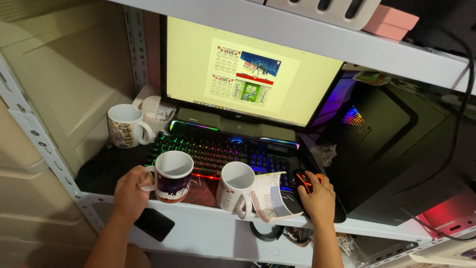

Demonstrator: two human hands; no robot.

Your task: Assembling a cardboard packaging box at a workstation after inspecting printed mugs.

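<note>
My left hand [130, 191] grips the handle of a white mug with a dark purple print [173, 176], held upright at the front of the shelf. My right hand [317, 198] rests on a black computer mouse with orange lights [302, 179]. Between my hands stands a second white mug [235, 188] with a curled printed sheet [271, 196] beside it. Behind them lies a keyboard with rainbow backlight [223, 151], and above it a monitor [243, 69] shows a pale yellow page with calendar layouts.
Two more mugs [125, 125] stand at the back left. A dark computer case with coloured lights [386, 134] fills the right side. A black phone [154, 224] hangs over the white shelf edge [208, 223]. A metal shelf [317, 34] runs overhead.
</note>
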